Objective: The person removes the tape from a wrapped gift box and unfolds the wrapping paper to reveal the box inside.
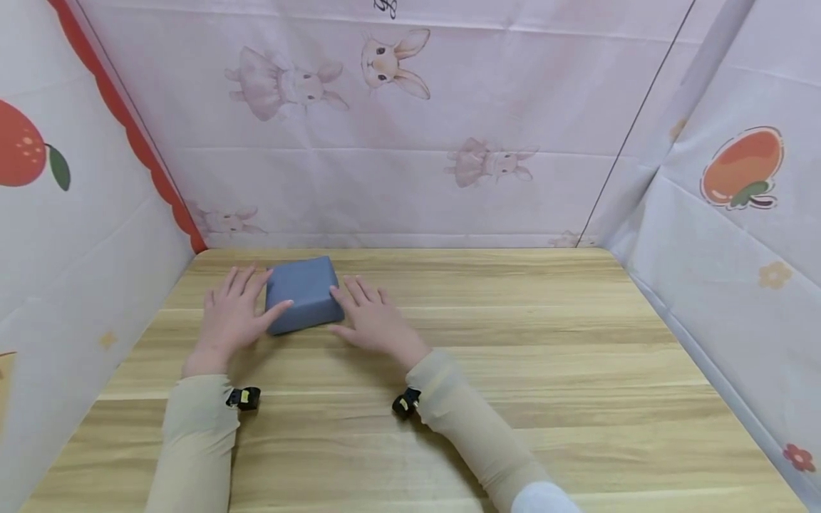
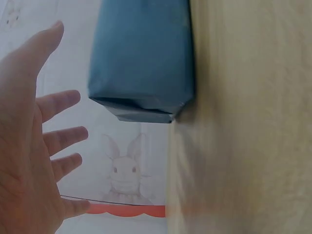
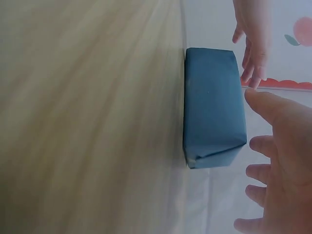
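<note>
A blue box [image 1: 303, 285] wrapped in smooth paper lies flat near the back left of the wooden table. Folded wrapping shows at one end of the box [image 2: 141, 58] in the left wrist view. To its left is my left hand [image 1: 234, 313], fingers spread, with the thumb overlapping the box's front left edge in the head view. On the other side, my right hand [image 1: 375, 320] has its fingers extended, the index fingertip right at the box's right edge. Both palms face the box in the wrist views, and neither hand curls round it.
The wood-grain table [image 1: 513, 356] meets a pink rabbit-print cloth [image 1: 398, 192] at the back. White printed cloths stand along the left and right sides. Each wrist carries a small black camera [image 1: 244, 398] over a beige sleeve.
</note>
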Motion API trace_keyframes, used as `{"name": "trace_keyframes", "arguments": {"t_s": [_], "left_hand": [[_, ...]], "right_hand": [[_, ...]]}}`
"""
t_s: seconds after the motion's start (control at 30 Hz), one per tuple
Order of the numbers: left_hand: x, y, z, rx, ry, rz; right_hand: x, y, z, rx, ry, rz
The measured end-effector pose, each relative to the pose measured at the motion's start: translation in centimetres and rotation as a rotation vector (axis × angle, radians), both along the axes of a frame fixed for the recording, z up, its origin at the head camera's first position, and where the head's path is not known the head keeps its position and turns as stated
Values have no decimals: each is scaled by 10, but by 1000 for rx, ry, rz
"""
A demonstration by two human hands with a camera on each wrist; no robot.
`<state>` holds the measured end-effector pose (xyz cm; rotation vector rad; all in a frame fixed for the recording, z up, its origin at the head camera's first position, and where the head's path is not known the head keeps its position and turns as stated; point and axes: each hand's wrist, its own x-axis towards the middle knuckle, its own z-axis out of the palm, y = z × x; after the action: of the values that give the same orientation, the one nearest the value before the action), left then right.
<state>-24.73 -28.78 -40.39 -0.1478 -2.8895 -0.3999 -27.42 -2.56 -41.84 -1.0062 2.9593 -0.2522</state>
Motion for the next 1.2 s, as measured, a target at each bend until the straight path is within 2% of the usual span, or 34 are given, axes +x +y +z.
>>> {"name": "trace_keyframes", "arguments": {"t_s": [0.2, 0.4, 0.77, 1.2], "left_hand": [[-3, -3, -7, -37, -53, 6], [0, -5, -6, -28, -120, 29], [-5, -7, -13, -38, -117, 14], [-8, 7, -9, -55, -123, -10]], "right_hand": [[-3, -12, 3, 41, 13, -7], [-4, -22, 3, 73, 9, -9], [-1, -22, 3, 39, -42, -28], [-1, -5, 2, -3, -50, -26]]}}
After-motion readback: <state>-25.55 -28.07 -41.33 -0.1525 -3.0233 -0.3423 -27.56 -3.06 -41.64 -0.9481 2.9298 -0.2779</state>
